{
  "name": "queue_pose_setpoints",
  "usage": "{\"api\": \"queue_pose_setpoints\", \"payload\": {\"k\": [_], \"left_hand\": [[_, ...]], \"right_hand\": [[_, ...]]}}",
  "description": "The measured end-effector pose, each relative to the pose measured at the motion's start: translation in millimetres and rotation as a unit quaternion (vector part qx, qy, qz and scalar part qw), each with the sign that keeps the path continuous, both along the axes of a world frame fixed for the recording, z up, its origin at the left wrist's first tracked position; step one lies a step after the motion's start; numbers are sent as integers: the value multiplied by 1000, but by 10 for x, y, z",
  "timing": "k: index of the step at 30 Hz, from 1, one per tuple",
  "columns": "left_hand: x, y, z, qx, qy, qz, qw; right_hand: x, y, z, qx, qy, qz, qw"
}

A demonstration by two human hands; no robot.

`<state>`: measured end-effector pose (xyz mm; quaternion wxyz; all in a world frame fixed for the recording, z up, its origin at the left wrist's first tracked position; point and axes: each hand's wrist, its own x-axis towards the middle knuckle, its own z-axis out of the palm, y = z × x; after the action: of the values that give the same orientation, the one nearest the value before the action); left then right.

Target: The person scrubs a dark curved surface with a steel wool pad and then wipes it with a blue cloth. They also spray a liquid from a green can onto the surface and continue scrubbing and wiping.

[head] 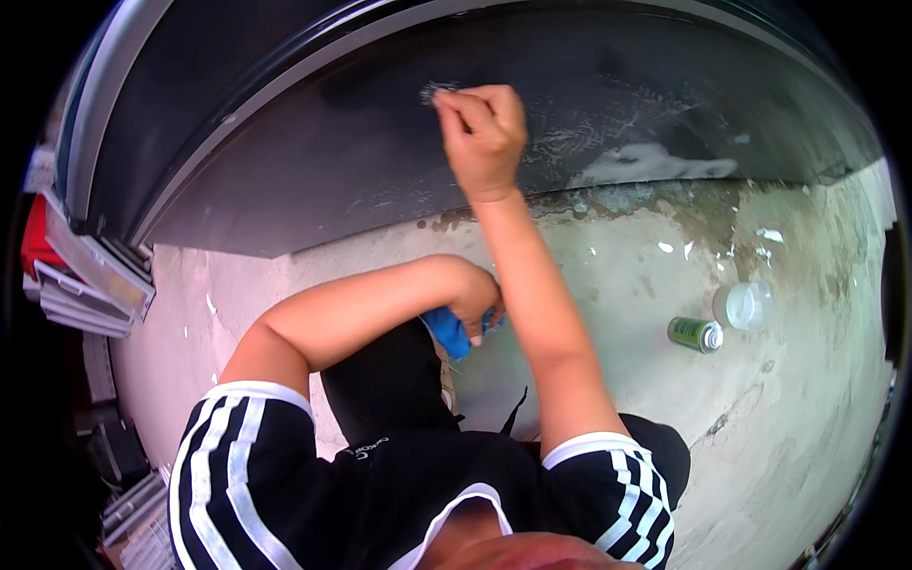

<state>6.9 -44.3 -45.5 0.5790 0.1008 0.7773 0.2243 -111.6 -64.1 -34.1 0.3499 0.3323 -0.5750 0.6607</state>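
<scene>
My right hand reaches up to a dark grey smooth panel. Its fingers are pinched on a small silvery, wiry clump, probably wire wool, which is against the panel and mostly hidden by the fingertips. To the right of this hand, thin white suds streak the panel, and a thicker patch of white foam lies along its lower edge. Over my bent knee, my left hand holds a crumpled blue cloth. My right forearm passes close beside that hand.
On the concrete floor to the right, a green aerosol can lies beside a clear plastic tub. Foam flecks and wet stains mark the floor below the panel. Stacked pale framed panels and a red object stand at left.
</scene>
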Motion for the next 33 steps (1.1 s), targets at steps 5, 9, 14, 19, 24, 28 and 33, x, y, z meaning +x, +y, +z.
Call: {"api": "queue_pose_setpoints", "payload": {"k": [5, 9, 14, 19, 24, 28, 33], "left_hand": [[-111, 8, 108, 62, 132, 144, 979], [-267, 158, 159, 100, 166, 223, 955], [-224, 118, -95, 66, 159, 278, 945], [-252, 154, 238, 128, 267, 366, 882], [-110, 106, 672, -4, 274, 470, 839], [-40, 127, 795, 87, 239, 693, 674], [-33, -69, 353, 70, 205, 792, 571]], "right_hand": [[-760, 536, -135, -74, -134, -124, 980], [-652, 462, -129, -84, -156, -98, 979], [-410, 457, 130, -124, -224, 21, 967], [-712, 613, 296, -236, -279, -19, 930], [-622, 477, 331, -258, -288, -42, 921], [-590, 441, 313, -235, -293, -96, 922], [-567, 337, 292, -273, -309, -65, 909]]}}
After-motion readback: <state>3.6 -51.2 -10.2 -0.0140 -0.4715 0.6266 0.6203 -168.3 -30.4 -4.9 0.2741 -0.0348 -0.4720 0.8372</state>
